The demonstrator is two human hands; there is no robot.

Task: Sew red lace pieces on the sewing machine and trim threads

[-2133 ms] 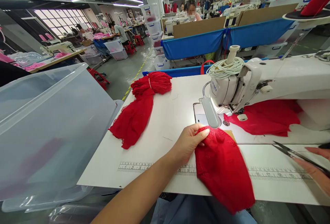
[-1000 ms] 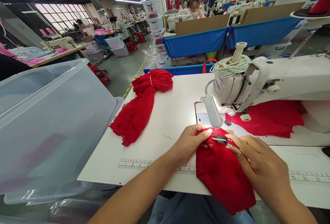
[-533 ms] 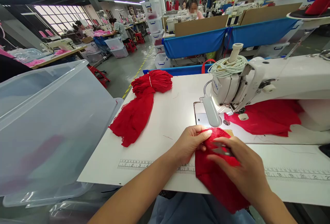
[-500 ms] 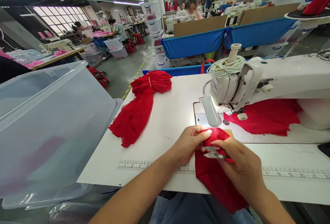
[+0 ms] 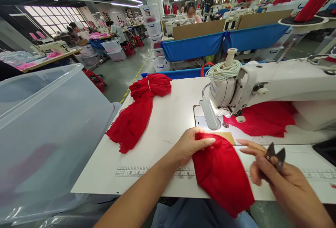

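Observation:
A red lace piece (image 5: pixel 222 173) lies over the near edge of the white sewing table (image 5: pixel 170 116) and hangs down toward my lap. My left hand (image 5: pixel 191 144) pinches its upper left corner, fingers closed on the fabric. My right hand (image 5: pixel 273 172) is to the right of the piece, blurred, holding small thread snips (image 5: pixel 275 155) with their tips pointing up and apart. The white sewing machine (image 5: pixel 262 84) stands just behind both hands, with more red fabric (image 5: pixel 262 119) under its arm.
A tied bundle of red lace (image 5: pixel 139 111) lies on the table's left side. A large clear plastic bin (image 5: pixel 47 130) stands at my left. A ruler strip (image 5: pixel 157 172) runs along the table front. Blue-draped workstations and other workers fill the background.
My right hand brought the snips onto the red piece beside my left thumb, then drew back to the right and lifted clear. My left hand kept its pinch on the fabric.

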